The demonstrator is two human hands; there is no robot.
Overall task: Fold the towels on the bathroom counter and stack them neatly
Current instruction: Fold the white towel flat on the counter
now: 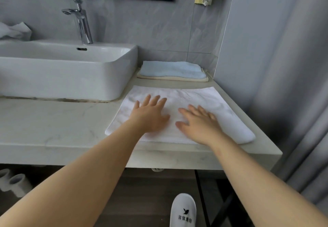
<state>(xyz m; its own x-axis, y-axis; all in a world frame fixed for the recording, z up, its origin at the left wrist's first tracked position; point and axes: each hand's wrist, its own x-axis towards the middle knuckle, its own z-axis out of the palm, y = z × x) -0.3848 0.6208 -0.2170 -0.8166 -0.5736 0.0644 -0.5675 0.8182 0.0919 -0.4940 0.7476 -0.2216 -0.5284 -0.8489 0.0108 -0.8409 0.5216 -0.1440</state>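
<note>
Forearms: both bare, entering from the lower edge and converging on the work; a slipper (183, 210) shows on the floor between them.
Head view, left hand (150, 116): palm down on the white towel (221, 106), fingers straight and spread, gripping nothing; placed left of the towel's middle.
Head view, right hand (198, 125): palm down beside the left, fingers straight and slightly spread, gripping nothing; thumbs near each other, not touching.
White towel: flat at the right end of the tabletop (53, 120), just right of the sink (62, 70), its near edge along the tabletop's front edge. The right side looks thick and rounded, consistent with a fold; the layer count cannot be told.
Long axis: appears to run left to right, along the front edge; the wide lens makes this uncertain.
Stack: blue towel (170, 69) lying on a cream towel (195, 80), both folded, at the rear against the wall.
Key relation: the stack lies straight beyond the white towel, away from the person, with a narrow strip of bare tabletop between them.
Nearer hand: the left fingertips reach further back, so that hand is nearer the stack; the right is nearer the rounded right edge.
Step in hand (judgement): pressing the white towel flat.
Next move (judgement): a further fold across the long axis, or a lift straight back onto the blue towel.
Risk (judgement): the white towel shows wider than the stack, so it may overhang if placed as it lies.
</note>
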